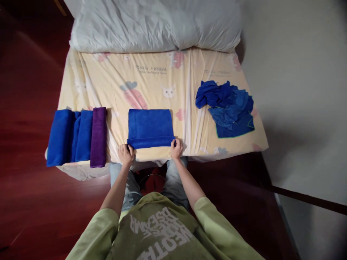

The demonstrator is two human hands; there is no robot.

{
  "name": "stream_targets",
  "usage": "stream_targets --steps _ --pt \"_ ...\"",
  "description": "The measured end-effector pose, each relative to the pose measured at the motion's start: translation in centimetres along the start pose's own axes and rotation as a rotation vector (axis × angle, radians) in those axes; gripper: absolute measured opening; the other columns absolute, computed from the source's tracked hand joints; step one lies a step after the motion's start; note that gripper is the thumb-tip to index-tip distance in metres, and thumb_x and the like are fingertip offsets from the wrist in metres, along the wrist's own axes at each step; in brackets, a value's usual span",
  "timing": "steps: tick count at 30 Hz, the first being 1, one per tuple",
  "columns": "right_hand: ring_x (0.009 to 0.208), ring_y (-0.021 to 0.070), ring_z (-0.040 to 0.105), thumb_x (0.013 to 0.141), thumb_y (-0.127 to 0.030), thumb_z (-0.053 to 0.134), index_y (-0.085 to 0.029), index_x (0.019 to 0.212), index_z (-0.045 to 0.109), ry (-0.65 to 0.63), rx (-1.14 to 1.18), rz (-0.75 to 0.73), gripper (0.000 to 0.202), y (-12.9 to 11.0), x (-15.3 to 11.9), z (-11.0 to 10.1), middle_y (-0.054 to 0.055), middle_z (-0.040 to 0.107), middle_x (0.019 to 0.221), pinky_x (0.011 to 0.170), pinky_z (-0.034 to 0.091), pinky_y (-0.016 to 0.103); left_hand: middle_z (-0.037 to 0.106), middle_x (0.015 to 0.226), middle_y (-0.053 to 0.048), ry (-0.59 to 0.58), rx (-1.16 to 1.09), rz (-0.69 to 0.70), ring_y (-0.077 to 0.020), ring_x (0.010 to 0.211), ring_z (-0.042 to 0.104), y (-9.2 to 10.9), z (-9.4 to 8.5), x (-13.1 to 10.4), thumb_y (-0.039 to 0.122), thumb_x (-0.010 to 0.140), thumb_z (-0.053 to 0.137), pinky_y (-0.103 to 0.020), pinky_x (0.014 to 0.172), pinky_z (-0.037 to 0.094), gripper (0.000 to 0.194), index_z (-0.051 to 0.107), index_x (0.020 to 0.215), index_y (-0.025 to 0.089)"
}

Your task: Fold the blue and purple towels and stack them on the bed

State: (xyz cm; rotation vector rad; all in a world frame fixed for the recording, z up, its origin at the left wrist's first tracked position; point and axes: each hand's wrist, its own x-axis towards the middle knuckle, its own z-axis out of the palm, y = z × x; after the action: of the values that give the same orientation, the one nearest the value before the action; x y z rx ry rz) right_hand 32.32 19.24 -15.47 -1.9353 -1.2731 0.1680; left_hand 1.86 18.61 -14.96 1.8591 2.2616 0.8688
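Note:
A blue towel point(150, 123) lies flat on the bed in front of me, its near edge folded over into a narrow band. My left hand point(126, 154) grips the left end of that band, fingers closed on the cloth. At the opposite end, my right hand point(176, 148) pinches the band's right corner. Both hands rest close to the bed's front edge.
Left of me, several folded or rolled blue towels point(60, 137) lie side by side with a purple towel point(98, 137). A crumpled pile of blue cloths point(230, 106) sits at right. Behind is a grey-white quilt point(157, 27) on the patterned yellow sheet point(108, 83); a wall point(298, 72) stands right.

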Motion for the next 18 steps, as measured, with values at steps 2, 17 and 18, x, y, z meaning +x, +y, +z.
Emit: stream_targets --steps 2,17,18 --pt "0.077 0.0179 0.062 0.102 -0.04 0.043 -0.016 0.092 0.067 0.0 0.006 0.002 0.035 -0.14 0.04 -0.1 0.009 0.068 0.082 0.077 0.048 0.028 0.058 0.086 -0.012 -0.003 -0.015 -0.002 -0.0296 0.094 0.054 0.06 -0.09 -0.05 0.032 0.098 0.044 -0.046 0.09 0.037 0.023 0.059 0.089 0.017" --pt "0.075 0.0171 0.061 0.099 -0.039 0.046 -0.017 0.09 0.066 0.016 0.008 -0.019 0.031 -0.08 0.12 0.04 0.007 0.066 0.08 0.077 0.049 0.028 0.062 0.093 -0.015 -0.029 -0.072 -0.032 -0.0305 0.099 0.056 0.17 -0.13 0.1 0.034 0.098 0.044 -0.047 0.092 0.038 0.025 0.062 0.099 0.015" --pt "0.075 0.017 0.061 0.099 -0.038 0.046 -0.017 0.089 0.065 0.016 0.002 -0.019 0.031 -0.06 0.1 0.06 0.007 0.066 0.079 0.077 0.048 0.028 0.061 0.092 -0.014 -0.027 -0.078 -0.038 -0.0305 0.098 0.056 0.2 -0.15 0.09 0.033 0.098 0.044 -0.047 0.092 0.038 0.025 0.061 0.099 0.016"
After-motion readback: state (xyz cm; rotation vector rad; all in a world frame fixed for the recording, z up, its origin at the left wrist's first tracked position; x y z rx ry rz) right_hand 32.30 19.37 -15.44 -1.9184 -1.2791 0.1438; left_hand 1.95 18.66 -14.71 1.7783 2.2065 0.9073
